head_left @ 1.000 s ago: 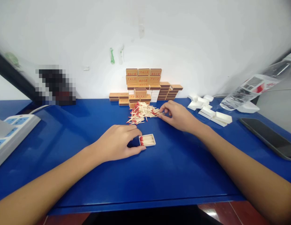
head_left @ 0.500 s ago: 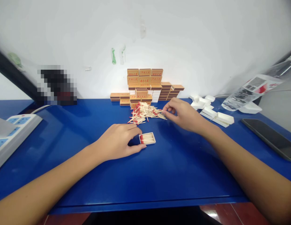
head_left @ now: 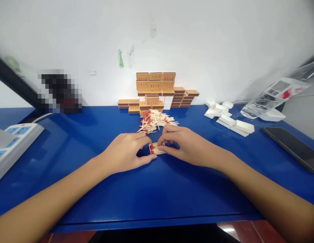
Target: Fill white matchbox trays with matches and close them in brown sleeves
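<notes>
A small white matchbox tray (head_left: 160,154) lies on the blue table, with a row of red-headed matches (head_left: 154,148) in it. My left hand (head_left: 129,151) steadies the tray's left end between thumb and fingers. Over the right part of the tray, my right hand (head_left: 188,145) has thumb and forefinger pinched on a match, mostly hidden by the fingertips. Just beyond both hands, a loose heap of matches (head_left: 158,120) is spread on the table, its heads pointing mostly left.
Stacked matchboxes (head_left: 155,85) stand against the wall behind the heap. On the right are empty white trays (head_left: 244,126), a plastic bottle (head_left: 268,98) and a phone (head_left: 293,146). A power strip (head_left: 22,141) sits at the left.
My right hand has moved from the right edge of the match heap toward me and left, down to the tray. The left hand stays at the tray.
</notes>
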Available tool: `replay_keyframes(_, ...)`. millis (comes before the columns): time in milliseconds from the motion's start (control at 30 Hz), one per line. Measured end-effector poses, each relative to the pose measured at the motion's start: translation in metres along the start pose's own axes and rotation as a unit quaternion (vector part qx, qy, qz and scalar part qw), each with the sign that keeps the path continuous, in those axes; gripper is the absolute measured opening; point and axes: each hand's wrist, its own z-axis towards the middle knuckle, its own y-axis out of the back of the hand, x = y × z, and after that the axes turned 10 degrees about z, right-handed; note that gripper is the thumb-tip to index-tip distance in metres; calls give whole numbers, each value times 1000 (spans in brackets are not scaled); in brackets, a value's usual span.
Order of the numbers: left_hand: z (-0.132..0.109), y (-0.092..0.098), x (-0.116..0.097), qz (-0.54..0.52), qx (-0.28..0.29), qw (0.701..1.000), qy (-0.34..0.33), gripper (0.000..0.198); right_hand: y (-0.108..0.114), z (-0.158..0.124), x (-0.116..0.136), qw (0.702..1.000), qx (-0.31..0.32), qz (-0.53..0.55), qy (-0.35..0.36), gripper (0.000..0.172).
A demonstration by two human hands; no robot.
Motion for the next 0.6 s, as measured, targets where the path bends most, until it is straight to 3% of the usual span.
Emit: replay_keyframes(600,0,1,1,-7,12,1000,-16,26,1,-1,-6,999,10,-37,4,11)
